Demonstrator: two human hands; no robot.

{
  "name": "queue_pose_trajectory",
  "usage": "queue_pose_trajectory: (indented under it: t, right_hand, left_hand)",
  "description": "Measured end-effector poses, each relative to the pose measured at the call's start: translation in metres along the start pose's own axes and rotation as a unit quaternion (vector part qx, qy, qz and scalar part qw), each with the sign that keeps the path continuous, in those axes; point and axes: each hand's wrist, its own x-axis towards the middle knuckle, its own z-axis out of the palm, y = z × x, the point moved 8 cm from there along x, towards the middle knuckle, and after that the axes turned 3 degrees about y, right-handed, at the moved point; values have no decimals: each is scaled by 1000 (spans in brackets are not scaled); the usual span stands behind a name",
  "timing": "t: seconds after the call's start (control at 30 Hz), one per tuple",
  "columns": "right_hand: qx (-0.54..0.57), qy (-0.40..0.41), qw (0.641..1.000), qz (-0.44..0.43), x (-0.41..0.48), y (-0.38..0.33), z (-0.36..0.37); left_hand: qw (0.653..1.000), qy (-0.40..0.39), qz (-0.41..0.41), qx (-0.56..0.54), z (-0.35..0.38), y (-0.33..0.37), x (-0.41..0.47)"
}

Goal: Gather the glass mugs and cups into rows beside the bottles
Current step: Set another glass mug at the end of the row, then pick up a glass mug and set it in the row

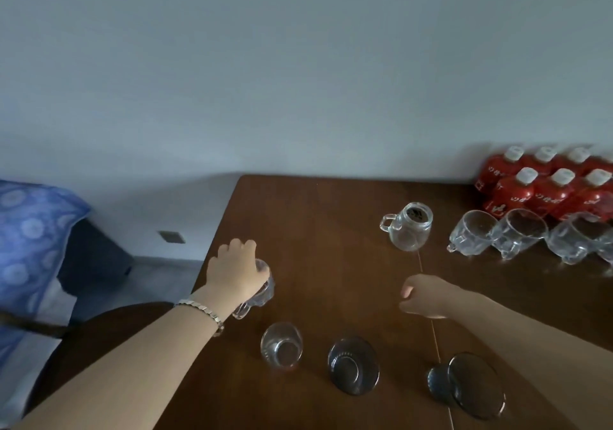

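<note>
Glass mugs (pixel 517 234) lined beside red bottles (pixel 547 190): row begun. Stray mug (pixel 263 292) gripped by fingers of left hand (pixel 235 273); right hand (pixel 424 300) loosely curled, empty. Jar mug (pixel 408 227), tumbler (pixel 282 346), two dark cups (pixel 353 365) not yet gathered.

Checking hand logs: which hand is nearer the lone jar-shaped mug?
Right. The right hand is on the person's side of the jar-shaped mug; the left hand is farther off to its left, gripping another glass mug.
</note>
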Motion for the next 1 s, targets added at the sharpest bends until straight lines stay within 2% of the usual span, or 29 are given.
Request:
queue_pose_trajectory:
  t: [0.07, 0.17, 0.43, 0.6, 0.77, 1.0]
  right_hand:
    - [7, -7, 1000, -6, -5, -4, 7]
    - [16, 7, 1000, -6, -11, -3, 9]
    - [30, 39, 998, 24, -38, 52, 2]
    - [57, 46, 995, 71, -57, 115, -11]
    - [78, 58, 990, 100, -79, 182, -19]
    - [74, 47, 992, 88, -90, 242, -26]
  left_hand:
    - [999, -39, -16, 16, 16, -11, -6]
    - [996, -76, -41, -16, 40, -18, -9]
    - [990, -36, -129, -51, 49, -6, 0]
    - [999, -24, -38, 16, 28, 58, 2]
    - [997, -10, 83, -5, 17, 168, -12]
    - [994, -14, 101, -37, 27, 270, -33]
